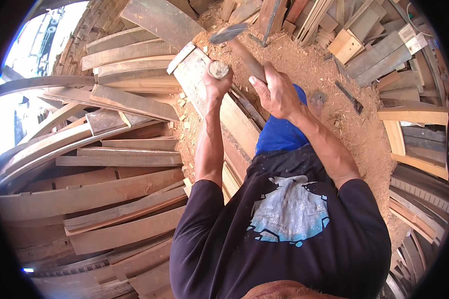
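My left hand (217, 88) is closed round a thick, round wooden handle (218, 70), seen end-on with a pale, worn top. What lies below that handle is hidden by the hand. Under it is a worn, pale wooden board (190, 74) with a raised strip across its far end. My right hand (279, 94) grips a hammer (247, 57) by its wooden shaft. The dark metal hammer head (228, 33) is in the air, beyond and slightly right of the upright handle and apart from it.
Stacked planks (129, 194) fill the left side. More boards and offcuts (379, 55) line the far and right sides. Wood shavings (354, 139) cover the floor, where a dark, narrow piece (349, 97) lies. Long timbers (237, 124) run beside my blue-clothed leg (282, 134).
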Available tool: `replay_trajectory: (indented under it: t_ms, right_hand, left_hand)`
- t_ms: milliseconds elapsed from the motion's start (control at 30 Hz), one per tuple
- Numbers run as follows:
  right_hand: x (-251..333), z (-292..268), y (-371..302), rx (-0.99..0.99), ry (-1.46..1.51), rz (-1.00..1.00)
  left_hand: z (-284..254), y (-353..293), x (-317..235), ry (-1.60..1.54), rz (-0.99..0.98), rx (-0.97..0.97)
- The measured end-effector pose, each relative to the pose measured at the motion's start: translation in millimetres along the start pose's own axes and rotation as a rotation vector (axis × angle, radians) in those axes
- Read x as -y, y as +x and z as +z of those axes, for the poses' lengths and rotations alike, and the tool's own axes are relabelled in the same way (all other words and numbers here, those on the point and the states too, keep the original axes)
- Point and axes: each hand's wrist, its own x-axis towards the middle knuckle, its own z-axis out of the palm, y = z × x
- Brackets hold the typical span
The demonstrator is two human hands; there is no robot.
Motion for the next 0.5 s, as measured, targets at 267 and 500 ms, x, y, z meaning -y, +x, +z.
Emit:
replay_trajectory:
  t_ms: [267,500]
  right_hand:
    - [-33.1,18.9,-20.0,0.085,0.023,0.102]
    - [-3.5,-15.7,-29.2,-0.019,0.331,0.221]
  left_hand:
    - [-6.7,28.5,30.5,-0.470,-0.307,-0.047]
    - [-18.1,59.5,45.2,-0.297,-0.185,-0.261]
